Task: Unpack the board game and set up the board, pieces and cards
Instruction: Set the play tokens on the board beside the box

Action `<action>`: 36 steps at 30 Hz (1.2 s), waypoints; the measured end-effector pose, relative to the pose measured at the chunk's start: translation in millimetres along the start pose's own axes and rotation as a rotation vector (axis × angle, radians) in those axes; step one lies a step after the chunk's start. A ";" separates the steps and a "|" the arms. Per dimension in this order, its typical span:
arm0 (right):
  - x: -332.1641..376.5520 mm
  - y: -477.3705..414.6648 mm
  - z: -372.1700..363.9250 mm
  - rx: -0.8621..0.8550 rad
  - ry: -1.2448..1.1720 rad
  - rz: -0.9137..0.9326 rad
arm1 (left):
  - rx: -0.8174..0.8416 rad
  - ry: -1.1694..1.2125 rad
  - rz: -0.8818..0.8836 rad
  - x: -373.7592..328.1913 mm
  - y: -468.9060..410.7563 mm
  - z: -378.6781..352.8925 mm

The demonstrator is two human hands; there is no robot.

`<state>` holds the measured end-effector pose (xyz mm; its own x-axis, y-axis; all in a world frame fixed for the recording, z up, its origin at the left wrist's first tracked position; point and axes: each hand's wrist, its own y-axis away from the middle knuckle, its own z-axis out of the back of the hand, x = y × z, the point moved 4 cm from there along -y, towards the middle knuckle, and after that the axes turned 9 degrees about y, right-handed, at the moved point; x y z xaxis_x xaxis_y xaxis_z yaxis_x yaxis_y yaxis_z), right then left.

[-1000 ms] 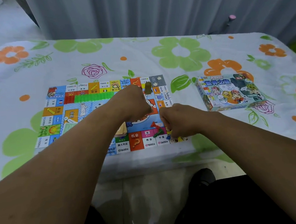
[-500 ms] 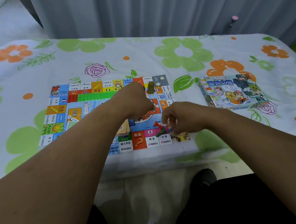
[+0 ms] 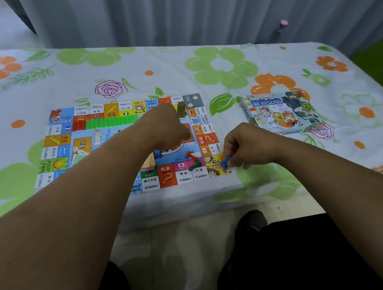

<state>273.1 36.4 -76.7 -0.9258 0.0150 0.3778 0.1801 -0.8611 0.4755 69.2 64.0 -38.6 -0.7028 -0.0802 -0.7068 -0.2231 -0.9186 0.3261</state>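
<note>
Blue pawn [image 3: 225, 162] pinched over the near right corner of the game board [image 3: 56, 146].

The game board is laid flat on the flowered tablecloth [image 3: 166, 63], long axis left to right, its near edge close to the table's edge. The blue pawn is pinched by the right hand [image 3: 244, 144]. The left hand [image 3: 167, 126] is curled over the board; whether anything is gripped cannot be told. "机会", "韩国 1000" and "中国 3600" are read along the near row, "世界之旅" on the game box [image 3: 281, 112], set apart to the right. Open cloth is seen beyond and leftward.
</note>
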 end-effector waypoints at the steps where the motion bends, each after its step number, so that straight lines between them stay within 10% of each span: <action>1: -2.6 -0.9 -2.9 -0.001 0.030 -0.011 | 0.000 0.000 0.000 -0.8 1.0 0.5; 36: -9.6 -8.6 -8.2 0.002 0.060 -0.137 | -0.004 -0.010 0.009 -2.7 2.3 2.4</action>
<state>277.7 39.5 -91.0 -0.9600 0.1015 0.2609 0.0514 -0.8523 0.5205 69.0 63.0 -34.4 -0.7116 -0.0842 -0.6975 -0.2143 -0.9194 0.3297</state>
